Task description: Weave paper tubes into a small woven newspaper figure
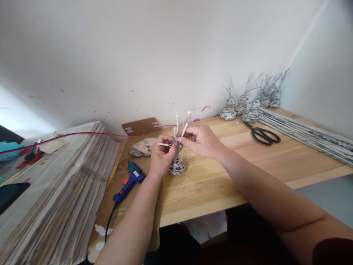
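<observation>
A small woven figure of rolled newspaper (177,166) stands on the wooden table, its rounded base showing below my hands. Several pale paper strips stick up and out from its top. My left hand (163,154) is closed around the figure's narrow neck, thumb in front, with one strip poking out to the left. My right hand (199,140) pinches a paper strip (184,129) at the top between thumb and fingers. Both hands meet there, so the exact spot of contact is partly hidden.
A blue glue gun (129,186) lies on a brown board left of my hands, near a crumpled cloth (142,147). Stacked newspapers (79,187) fill the left side. Black scissors (264,135), long paper rolls (303,134) and several woven figures (228,109) are at right. A red cord (82,134) crosses behind.
</observation>
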Action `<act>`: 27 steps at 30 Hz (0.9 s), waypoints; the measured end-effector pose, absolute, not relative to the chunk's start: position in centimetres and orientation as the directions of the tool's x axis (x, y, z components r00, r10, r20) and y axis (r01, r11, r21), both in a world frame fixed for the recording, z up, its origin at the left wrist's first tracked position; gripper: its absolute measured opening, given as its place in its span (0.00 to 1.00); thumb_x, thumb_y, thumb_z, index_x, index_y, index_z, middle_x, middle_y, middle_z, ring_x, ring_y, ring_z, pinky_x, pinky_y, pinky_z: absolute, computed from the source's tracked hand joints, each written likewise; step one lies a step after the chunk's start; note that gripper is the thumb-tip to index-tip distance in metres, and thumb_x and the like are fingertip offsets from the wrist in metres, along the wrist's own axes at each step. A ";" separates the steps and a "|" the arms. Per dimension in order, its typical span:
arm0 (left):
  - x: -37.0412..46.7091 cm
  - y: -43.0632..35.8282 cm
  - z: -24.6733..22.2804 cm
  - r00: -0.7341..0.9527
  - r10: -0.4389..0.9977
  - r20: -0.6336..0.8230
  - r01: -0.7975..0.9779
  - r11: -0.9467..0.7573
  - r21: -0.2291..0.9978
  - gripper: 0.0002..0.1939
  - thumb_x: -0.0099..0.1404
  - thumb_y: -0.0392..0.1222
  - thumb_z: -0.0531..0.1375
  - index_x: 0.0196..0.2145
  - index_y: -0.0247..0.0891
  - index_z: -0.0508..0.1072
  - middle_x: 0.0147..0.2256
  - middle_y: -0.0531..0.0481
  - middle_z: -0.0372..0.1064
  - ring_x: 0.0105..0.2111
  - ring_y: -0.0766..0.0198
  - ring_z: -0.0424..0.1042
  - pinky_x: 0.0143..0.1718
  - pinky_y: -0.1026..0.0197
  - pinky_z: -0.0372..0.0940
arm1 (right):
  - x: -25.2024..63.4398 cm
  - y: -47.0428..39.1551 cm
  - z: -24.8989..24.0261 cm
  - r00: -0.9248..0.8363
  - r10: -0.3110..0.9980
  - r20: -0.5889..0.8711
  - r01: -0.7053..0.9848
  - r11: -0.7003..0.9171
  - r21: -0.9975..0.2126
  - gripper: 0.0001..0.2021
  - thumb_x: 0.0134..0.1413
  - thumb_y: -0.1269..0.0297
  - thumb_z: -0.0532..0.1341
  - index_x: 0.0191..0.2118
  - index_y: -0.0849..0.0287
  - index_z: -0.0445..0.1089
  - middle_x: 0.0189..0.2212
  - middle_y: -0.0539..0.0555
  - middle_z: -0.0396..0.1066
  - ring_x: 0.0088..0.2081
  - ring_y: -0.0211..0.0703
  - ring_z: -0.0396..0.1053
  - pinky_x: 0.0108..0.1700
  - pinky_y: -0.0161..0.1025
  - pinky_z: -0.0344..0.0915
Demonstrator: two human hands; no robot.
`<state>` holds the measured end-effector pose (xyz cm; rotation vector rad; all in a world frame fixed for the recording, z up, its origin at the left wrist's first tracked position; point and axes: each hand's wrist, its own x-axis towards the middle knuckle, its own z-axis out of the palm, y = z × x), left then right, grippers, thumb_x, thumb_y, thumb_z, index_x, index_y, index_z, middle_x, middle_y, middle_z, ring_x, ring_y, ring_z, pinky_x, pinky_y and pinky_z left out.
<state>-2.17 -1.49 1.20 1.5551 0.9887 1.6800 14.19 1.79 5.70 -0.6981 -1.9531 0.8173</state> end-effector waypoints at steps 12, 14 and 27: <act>-2.6 -1.4 1.0 -0.073 0.838 0.541 0.080 -0.536 0.840 0.12 0.62 0.48 0.67 0.37 0.38 0.73 0.32 0.50 0.74 0.31 0.67 0.73 0.33 0.66 0.67 | 14.8 2.2 5.7 -0.475 0.697 0.538 0.151 0.667 -0.730 0.08 0.60 0.62 0.63 0.37 0.62 0.74 0.27 0.51 0.74 0.28 0.36 0.67 0.32 0.34 0.60; -2.6 -1.5 1.1 -0.047 0.851 0.522 0.034 -0.521 0.853 0.11 0.62 0.46 0.68 0.37 0.38 0.73 0.34 0.50 0.75 0.34 0.66 0.74 0.36 0.65 0.68 | 15.1 2.5 5.9 -0.493 0.708 0.506 0.151 0.643 -0.751 0.11 0.61 0.59 0.62 0.35 0.62 0.73 0.27 0.51 0.73 0.29 0.37 0.67 0.32 0.34 0.59; -2.7 -1.4 0.5 -0.051 0.834 0.550 0.035 -0.549 0.835 0.10 0.59 0.43 0.70 0.34 0.38 0.75 0.36 0.48 0.77 0.35 0.65 0.75 0.39 0.63 0.70 | 14.5 1.8 5.9 -0.413 0.752 0.514 0.160 0.615 -0.772 0.10 0.59 0.58 0.63 0.32 0.59 0.71 0.26 0.49 0.71 0.28 0.36 0.67 0.31 0.33 0.61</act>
